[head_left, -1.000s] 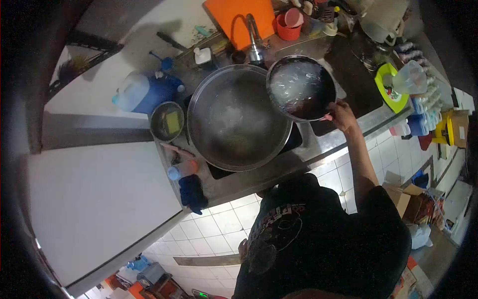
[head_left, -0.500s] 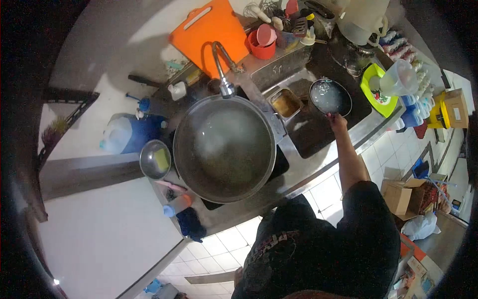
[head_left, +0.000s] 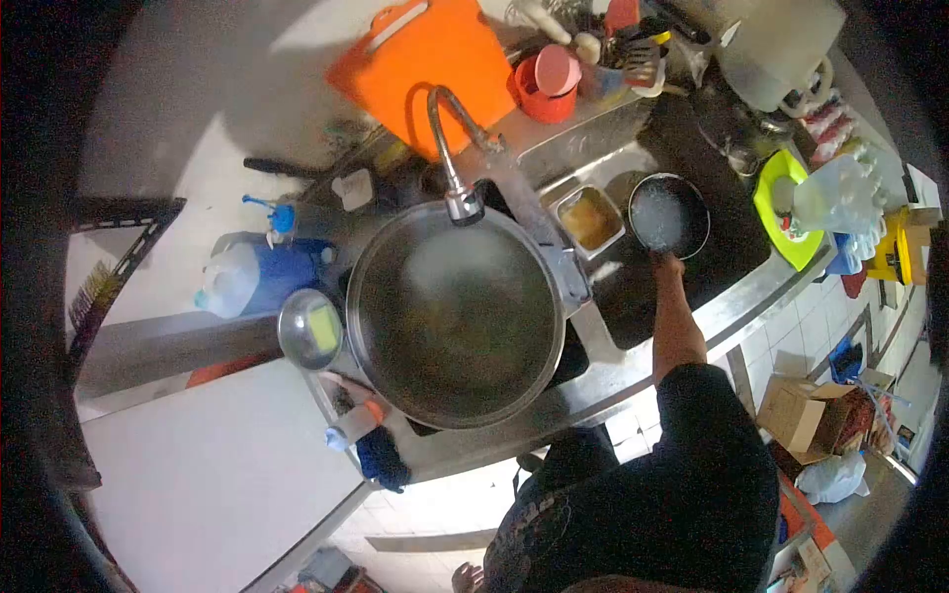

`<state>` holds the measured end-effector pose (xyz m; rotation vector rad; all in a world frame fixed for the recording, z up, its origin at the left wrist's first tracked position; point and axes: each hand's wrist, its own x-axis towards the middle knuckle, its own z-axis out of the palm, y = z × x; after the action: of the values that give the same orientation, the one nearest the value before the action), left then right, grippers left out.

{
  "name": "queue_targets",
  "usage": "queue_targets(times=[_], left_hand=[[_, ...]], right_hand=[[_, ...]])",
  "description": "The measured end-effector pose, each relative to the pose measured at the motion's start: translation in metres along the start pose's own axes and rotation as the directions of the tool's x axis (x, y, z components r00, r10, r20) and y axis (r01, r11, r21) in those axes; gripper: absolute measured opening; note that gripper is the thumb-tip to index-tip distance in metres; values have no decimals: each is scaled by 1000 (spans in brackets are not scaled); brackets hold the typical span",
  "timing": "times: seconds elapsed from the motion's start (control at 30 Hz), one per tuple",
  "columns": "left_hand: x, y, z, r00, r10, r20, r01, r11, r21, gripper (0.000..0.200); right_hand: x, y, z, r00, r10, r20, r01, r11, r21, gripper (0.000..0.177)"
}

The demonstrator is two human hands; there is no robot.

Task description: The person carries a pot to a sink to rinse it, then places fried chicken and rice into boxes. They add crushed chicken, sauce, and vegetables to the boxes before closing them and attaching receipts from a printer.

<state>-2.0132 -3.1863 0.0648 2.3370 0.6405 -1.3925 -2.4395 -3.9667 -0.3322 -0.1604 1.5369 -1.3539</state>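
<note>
My right hand point(head_left: 666, 264) is closed at the near edge of a round dark pan point(head_left: 700, 242) with a pale rim, held in the right sink basin. Cloudy, whitish water lies in the pan; whether my fingers grip a handle or the rim is hidden. Beside it, to the left, sits a small square metal tray point(head_left: 590, 219) with brownish liquid. My left hand point(head_left: 468, 577) hangs low by my side at the bottom edge, partly cut off, its fingers apart and holding nothing.
A large metal pot point(head_left: 465, 395) of cloudy water fills the left basin under the faucet point(head_left: 463, 203). A metal bowl with a yellow sponge point(head_left: 323, 328) stands left of it. An orange cutting board point(head_left: 435, 69) leans behind. A green tray point(head_left: 781, 208) lies at the right.
My view has shifted, so the sink things appear slightly lower and to the right. My right hand keeps hold of the pan in the basin. More of my left hand shows.
</note>
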Motion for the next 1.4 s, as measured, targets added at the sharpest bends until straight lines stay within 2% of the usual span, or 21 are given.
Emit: queue_targets(times=[0.13, 0.17, 0.2, 0.23, 0.27, 0.33, 0.43, 0.57, 0.63, 0.67, 0.7, 0.77, 0.87, 0.93, 1.0, 1.13, 1.17, 1.2, 1.3, 1.37, 1.4], left_hand=[[1, -20, 2, 998, -52, 31, 53, 999, -1, 43], [16, -30, 0, 997, -67, 43, 68, 998, -19, 43], [9, -9, -8, 982, -3, 191, 11, 999, -37, 45], [3, 18, 7, 988, -26, 154, 64, 966, -251, 43], [-9, 47, 16, 991, 73, 110, -74, 997, 2, 38], [-43, 123, 40, 932, 301, 201, -328, 938, 116, 40], [-78, 210, 60, 806, 502, 313, -521, 853, -24, 47], [-107, 297, 95, 709, 588, 389, -676, 724, 138, 48], [-107, 337, 122, 672, 585, 454, -706, 691, 155, 43], [-111, 360, 138, 644, 586, 493, -733, 657, 176, 40], [-101, 376, 154, 542, 629, 557, -766, 643, 18, 39], [-100, 427, 198, 412, 723, 555, -752, 614, -241, 38], [-86, 500, 268, 257, 902, 347, -765, 409, -498, 40], [-85, 551, 312, 408, 829, 382, -360, 530, -768, 40], [-54, 584, 348, 423, 795, 435, -194, 548, -814, 42], [-81, 627, 380, 273, 745, 609, -569, 635, -522, 45], [-79, 631, 386, 325, 745, 583, -903, 428, -44, 46], [-73, 628, 388, 369, 761, 533, -875, 92, 475, 46], [-5, 584, 364, 276, 773, 571, -961, 204, 188, 45], [-40, 557, 314, 248, 750, 614, -967, 231, 109, 49], [-16, 540, 299, 246, 694, 677, -851, 488, -191, 54]], right_hand=[[-31, -25, 65, 988, -45, -150, -38, 857, -514, 51], [-59, -36, 104, 923, -382, 54, 348, 765, -542, 49], [-108, -54, 151, 714, -657, 240, 673, 553, -491, 46], [-157, -92, 203, 553, -708, 438, 833, 476, -282, 44], [-216, -138, 254, 700, -490, 519, 698, 622, -355, 41], [-222, -138, 331, 311, -674, 670, 947, 282, -157, 44], [-227, -139, 401, 410, -284, 867, 813, 545, -207, 42], [-235, -118, 394, 290, -334, 897, 909, 390, -148, 35], [-226, -92, 387, -291, -304, 907, 939, -274, 209, 29], [-228, -83, 377, -327, -266, 907, 913, -338, 230, 28], [-252, -93, 369, -328, -270, 906, 914, -335, 231, 28], [-315, -136, 364, 41, -374, 927, 884, 446, 140, 31], [-336, -45, 335, 436, -379, 816, 797, 584, -155, 28], [-351, -38, 314, 415, -237, 879, 796, 562, -225, 28], [-342, -49, 315, 365, -198, 910, 835, 502, -226, 30], [-271, -99, 343, 230, -419, 878, 970, 168, -173, 35], [-250, -110, 354, 174, -485, 857, 983, 35, -180, 37], [-229, -116, 364, 108, -519, 848, 973, -120, -198, 39], [-191, -121, 390, -6, -526, 850, 906, -363, -219, 42], [-183, -121, 394, 131, -244, 961, 987, -59, -150, 48], [-184, -127, 399, 123, -238, 963, 989, -49, -138, 48]])
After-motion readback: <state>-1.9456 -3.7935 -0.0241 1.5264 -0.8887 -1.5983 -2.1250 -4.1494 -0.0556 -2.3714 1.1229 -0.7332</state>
